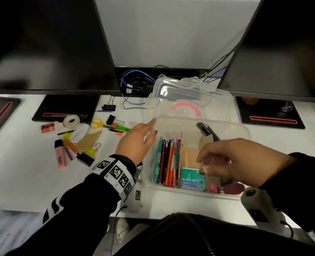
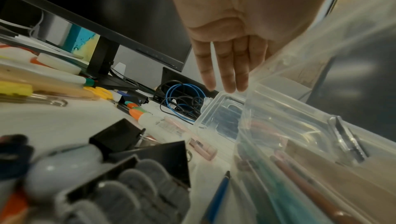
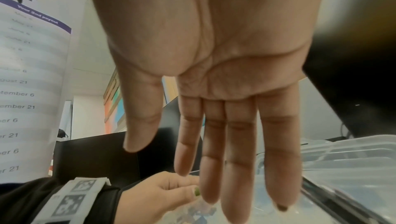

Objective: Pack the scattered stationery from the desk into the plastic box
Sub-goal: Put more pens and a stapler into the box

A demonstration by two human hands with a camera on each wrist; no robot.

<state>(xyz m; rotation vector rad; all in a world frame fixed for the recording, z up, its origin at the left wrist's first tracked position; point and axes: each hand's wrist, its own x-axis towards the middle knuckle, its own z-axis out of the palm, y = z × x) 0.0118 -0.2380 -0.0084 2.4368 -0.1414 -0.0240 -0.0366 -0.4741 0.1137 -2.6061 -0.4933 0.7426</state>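
A white desk (image 1: 23, 174) runs under two dark monitors, with a pale partition wall (image 1: 171, 30) between them and a tangle of blue and black cables (image 1: 134, 82) in the gap behind the desk. The clear plastic box (image 1: 199, 122) serves as the landmark.

Far to the left of the box lies the scattered stationery: a red eraser (image 1: 48, 127) whose print is too blurred to read, a roll of tape (image 1: 71, 120), a pink highlighter (image 1: 60, 156), yellow-handled scissors (image 1: 98, 123) and black binder clips (image 1: 108, 106).

At the box's left wall hovers the left hand (image 1: 136, 143), fingers straight and loose, holding nothing; the wrist carries a band of black-and-white square markers.

Inside the box, pens (image 1: 167, 161) stand in the left compartment, and a teal staple carton (image 1: 193, 179) reads "No.35-5M" and "26/6". A black stapler (image 1: 206, 130) leans at the far wall. The lid (image 1: 190, 97) stands open behind the box.

Over the box's right half hangs the right hand (image 1: 241, 161), fingers extended and empty. In the right wrist view a wall sheet (image 3: 32, 75) left of the box lists dates under "Your 2nd payout".
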